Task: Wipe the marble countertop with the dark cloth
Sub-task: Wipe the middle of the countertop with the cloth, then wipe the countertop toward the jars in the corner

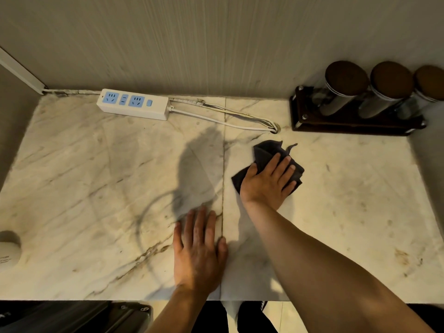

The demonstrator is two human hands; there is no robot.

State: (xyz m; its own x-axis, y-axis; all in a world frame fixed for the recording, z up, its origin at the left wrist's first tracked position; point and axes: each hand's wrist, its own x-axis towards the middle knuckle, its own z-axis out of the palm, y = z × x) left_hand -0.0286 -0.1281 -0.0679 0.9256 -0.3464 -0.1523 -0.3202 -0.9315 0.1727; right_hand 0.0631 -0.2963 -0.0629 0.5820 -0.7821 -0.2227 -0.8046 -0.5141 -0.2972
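The marble countertop (96, 179) is pale with brown and grey veins, and a seam runs front to back through its middle. A crumpled dark cloth (265, 152) lies just right of that seam, towards the back. My right hand (266, 181) lies on top of the cloth, fingers spread over it and pressing it to the stone. My left hand (198, 251) rests flat on the bare marble near the front edge, left of the seam, fingers apart and holding nothing.
A white power strip (133, 104) with blue sockets lies at the back left; its cables (216, 117) run right into a hole in the marble. A dark rack (348, 123) with three lidded jars stands at the back right. A white round object (8, 251) sits at the left edge.
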